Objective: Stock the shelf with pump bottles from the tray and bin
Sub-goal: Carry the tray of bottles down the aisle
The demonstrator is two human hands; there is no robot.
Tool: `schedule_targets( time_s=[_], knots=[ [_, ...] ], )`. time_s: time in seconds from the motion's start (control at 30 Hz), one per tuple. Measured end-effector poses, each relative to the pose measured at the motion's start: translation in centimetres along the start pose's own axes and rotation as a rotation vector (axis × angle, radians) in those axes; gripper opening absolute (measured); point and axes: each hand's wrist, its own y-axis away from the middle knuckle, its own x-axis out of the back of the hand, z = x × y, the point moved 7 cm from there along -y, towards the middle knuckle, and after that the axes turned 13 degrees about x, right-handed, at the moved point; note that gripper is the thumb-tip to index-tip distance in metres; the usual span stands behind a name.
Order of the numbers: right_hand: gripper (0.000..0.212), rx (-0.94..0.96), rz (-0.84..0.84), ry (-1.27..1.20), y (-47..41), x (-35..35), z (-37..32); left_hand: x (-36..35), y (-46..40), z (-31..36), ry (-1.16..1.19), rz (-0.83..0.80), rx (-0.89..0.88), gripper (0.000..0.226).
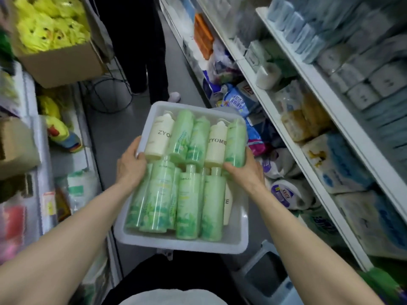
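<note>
A narrow shop aisle is seen from above, grey floor (119, 128) running down the middle. A white tray (182, 244) is held out over the aisle at waist height, packed w/ pump bottles lying flat in two rows. In the far row, two cream bottles (159, 137) marked ZYOME are laid among green ones; the near row is made up of green bottles (188, 205), w/ one more cream bottle half hidden at the right edge.

The tray's left rim is gripped by the left hand (131, 166), thumb over the edge, fingers curled under. The right rim is gripped by the right hand (246, 170), its fingertips pressed against a green bottle by the rim.

On the right, white shelves (284, 133) are stacked w/ soft packs: tissue and paper rolls up top, blue-and-white packs lower down, orange packs (203, 36) further along. A grey bin (266, 274) is seen on the floor under the right forearm; contents can't be made out.

On the left, a cardboard box (63, 62) full of yellow plush toys is perched up high, more yellow toys below it, misc. goods blurred at the frame edge. A black wire stand (110, 93) is set beside the box. Further up the aisle, dark trouser legs (141, 47) of a 2nd person are in view, one pale shoe showing.
</note>
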Motion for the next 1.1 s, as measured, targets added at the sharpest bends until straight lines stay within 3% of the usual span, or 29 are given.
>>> schedule_targets(
  time_s=[0.33, 0.7, 1.1],
  knots=[
    [0.081, -0.256, 0.17, -0.035, -16.5, 0.2, 2.5, -9.7, -19.7, 15.0, -0.223, -0.183, -0.12, 0.055],
    [0.076, -0.698, 0.473, -0.181, -22.2, -1.5, 9.3, -27.5, -33.4, 27.3, -0.496, -0.566, -0.341, 0.055],
    [0.086, -0.869, 0.563, -0.213, -25.2, -5.4, 16.5, -40.2, -37.6, 27.5, -0.591, -0.712, -0.483, 0.048]
  ],
)
